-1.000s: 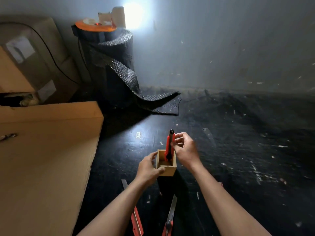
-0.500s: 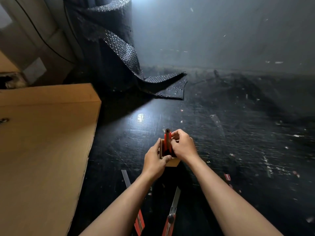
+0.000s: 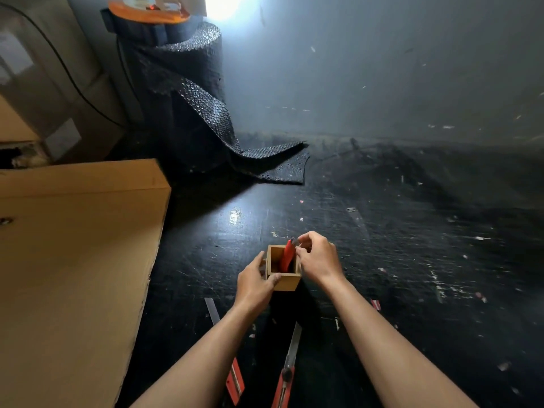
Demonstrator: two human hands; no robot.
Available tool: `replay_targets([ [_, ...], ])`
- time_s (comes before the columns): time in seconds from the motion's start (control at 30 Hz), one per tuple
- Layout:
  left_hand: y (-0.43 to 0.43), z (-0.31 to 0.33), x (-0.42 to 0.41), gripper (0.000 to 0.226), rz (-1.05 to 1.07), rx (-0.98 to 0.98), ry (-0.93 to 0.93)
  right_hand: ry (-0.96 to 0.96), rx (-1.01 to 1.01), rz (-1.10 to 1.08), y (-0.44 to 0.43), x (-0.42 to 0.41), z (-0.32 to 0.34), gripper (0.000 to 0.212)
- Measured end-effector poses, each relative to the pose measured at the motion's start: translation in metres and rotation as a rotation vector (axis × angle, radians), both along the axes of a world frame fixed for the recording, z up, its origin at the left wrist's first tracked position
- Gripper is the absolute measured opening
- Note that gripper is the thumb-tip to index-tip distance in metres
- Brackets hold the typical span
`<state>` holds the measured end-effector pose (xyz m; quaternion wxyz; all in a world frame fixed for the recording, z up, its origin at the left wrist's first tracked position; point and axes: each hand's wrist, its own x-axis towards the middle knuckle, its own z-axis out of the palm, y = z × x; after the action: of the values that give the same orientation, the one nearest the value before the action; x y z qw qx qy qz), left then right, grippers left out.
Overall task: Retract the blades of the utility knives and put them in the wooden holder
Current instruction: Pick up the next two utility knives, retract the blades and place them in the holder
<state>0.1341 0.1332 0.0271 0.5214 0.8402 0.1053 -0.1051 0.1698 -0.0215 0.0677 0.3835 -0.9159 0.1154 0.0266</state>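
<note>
A small wooden holder (image 3: 287,282) stands on the black floor. A red utility knife (image 3: 287,256) sits inside it, leaning toward the right wall, with its top end sticking out. My left hand (image 3: 253,285) grips the holder's left and front sides. My right hand (image 3: 319,257) pinches the knife's top end between thumb and forefinger. Two more red knives lie near me with blades extended: one (image 3: 235,378) beside my left forearm, the other (image 3: 287,369) between my forearms. A small red piece (image 3: 375,304) shows just right of my right forearm.
A large cardboard box (image 3: 73,260) fills the left side. A roll of black bubble wrap (image 3: 188,98) stands at the back, its loose end trailing on the floor, with an orange reel (image 3: 147,11) on top. A grey wall closes the back.
The knife has sunk deeper into the holder and now leans right. My right hand has shifted from its side to its top end. My left hand stays on the holder.
</note>
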Motion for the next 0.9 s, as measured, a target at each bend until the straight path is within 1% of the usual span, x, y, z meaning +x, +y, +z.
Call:
replay_targets([
  [0.07, 0.004, 0.005, -0.009, 0.078, 0.012, 0.001, -0.003, -0.006, -0.011, -0.018, -0.005, -0.012, 0.005, 0.024],
  [0.17, 0.012, 0.01, -0.029, 0.069, 0.02, 0.047, -0.037, 0.013, -0.022, -0.053, -0.011, -0.036, 0.008, 0.03],
  [0.23, 0.016, 0.011, -0.047, 0.06, -0.012, 0.096, -0.06, 0.062, -0.026, -0.054, -0.012, -0.055, 0.006, 0.03],
  [0.3, 0.018, 0.01, -0.067, 0.05, -0.067, 0.124, -0.059, 0.148, -0.045, -0.01, -0.011, -0.076, 0.0, 0.031],
  [0.43, 0.02, -0.005, -0.105, 0.04, -0.212, 0.185, 0.039, 0.318, -0.062, 0.065, -0.005, -0.122, -0.021, 0.033],
  [0.53, 0.021, -0.021, -0.129, 0.045, -0.334, 0.234, 0.136, 0.417, -0.049, 0.086, -0.003, -0.152, -0.035, 0.033],
  [0.63, 0.02, -0.032, -0.149, 0.047, -0.405, 0.26, 0.217, 0.49, -0.049, 0.105, -0.002, -0.179, -0.045, 0.036],
  [0.8, 0.018, -0.043, -0.173, 0.04, -0.452, 0.244, 0.313, 0.602, -0.022, 0.128, 0.005, -0.219, -0.063, 0.041],
  [0.9, 0.014, -0.047, -0.181, 0.04, -0.412, 0.201, 0.338, 0.651, 0.08, 0.118, 0.014, -0.238, -0.071, 0.035],
])
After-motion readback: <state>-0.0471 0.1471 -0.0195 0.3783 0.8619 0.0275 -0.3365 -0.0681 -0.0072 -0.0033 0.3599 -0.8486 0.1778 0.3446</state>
